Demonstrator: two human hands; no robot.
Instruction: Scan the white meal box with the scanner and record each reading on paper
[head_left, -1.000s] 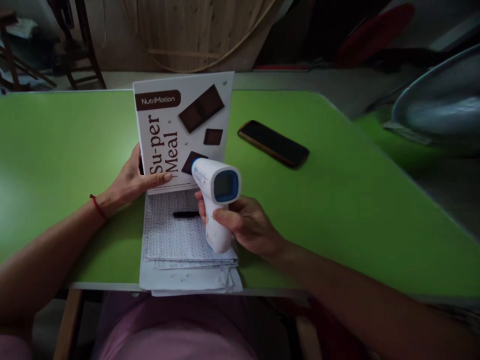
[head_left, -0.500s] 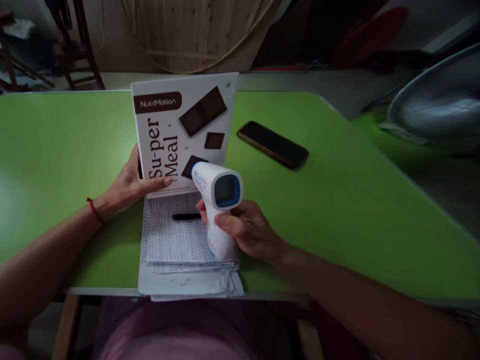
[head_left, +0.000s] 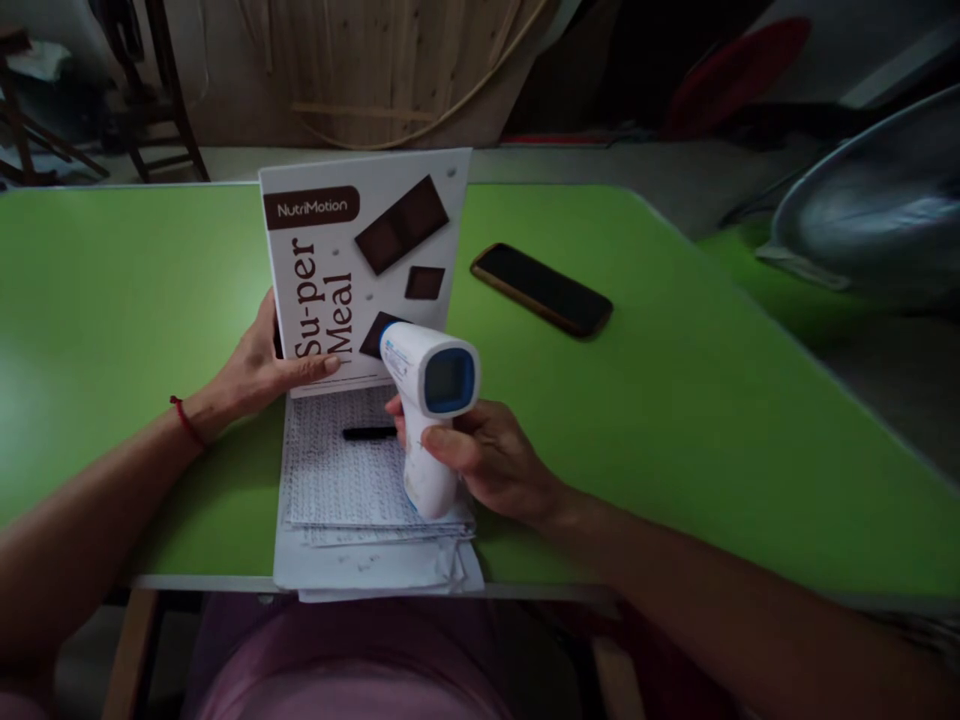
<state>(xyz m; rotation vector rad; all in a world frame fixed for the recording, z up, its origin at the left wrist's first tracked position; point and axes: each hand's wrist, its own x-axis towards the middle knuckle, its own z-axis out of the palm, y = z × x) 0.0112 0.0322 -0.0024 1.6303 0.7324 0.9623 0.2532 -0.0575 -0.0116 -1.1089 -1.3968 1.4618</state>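
Note:
My left hand grips the lower left edge of a white box printed "NutriMotion Su-per Meal", thumb across its front, other fingers hidden behind. The box stands tilted above the papers. In my right hand is a white and blue infrared thermometer, fingers wrapped round its handle. Its blue-ringed nose points at the lower right of the box; whether they touch I cannot tell. The small screen facing me looks dark. Beneath lie handwritten papers with a black pen on them, partly covered by the thermometer.
A phone in a brown case lies on the green table, right of the box. Beyond the table's right edge is a large metal basin. A dark wooden chair stands at the back left.
The box, thermometer and both hands hold almost the same pose. The whole view has shifted very slightly, with things appearing a little further left.

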